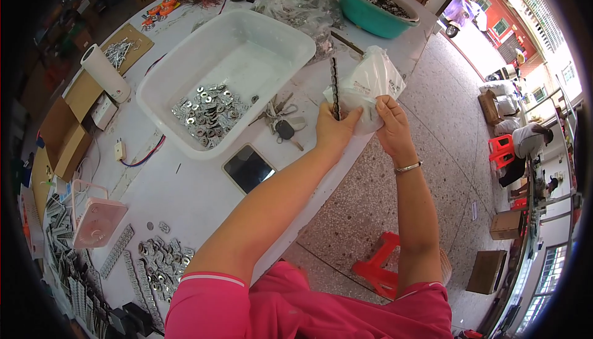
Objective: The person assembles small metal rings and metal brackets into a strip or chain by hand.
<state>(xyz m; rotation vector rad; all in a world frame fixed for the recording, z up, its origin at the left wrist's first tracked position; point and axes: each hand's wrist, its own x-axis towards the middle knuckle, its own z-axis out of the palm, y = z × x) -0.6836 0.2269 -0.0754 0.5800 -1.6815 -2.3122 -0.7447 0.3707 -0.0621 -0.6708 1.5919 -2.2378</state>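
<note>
Over the table's right edge, my left hand (335,128) is closed around a narrow dark strip of small metal pieces (335,83), which stands up from the fist like a short chain or stack. Its thumb also meets a clear plastic bag (373,79) with faint print. My right hand (393,124), with a bracelet on the wrist, pinches the edge of that bag. What lies inside the bag is hard to make out. A white plastic tub (247,52) left of my hands holds a pile of small round metal parts (210,113).
Keys (285,128) and a phone (249,167) lie beside my left forearm. A green basin (374,12) of small dark parts stands at the back. Metal strips (117,251), loose parts (164,265) and a pink fan (99,220) are at left. A red stool (378,268) stands below.
</note>
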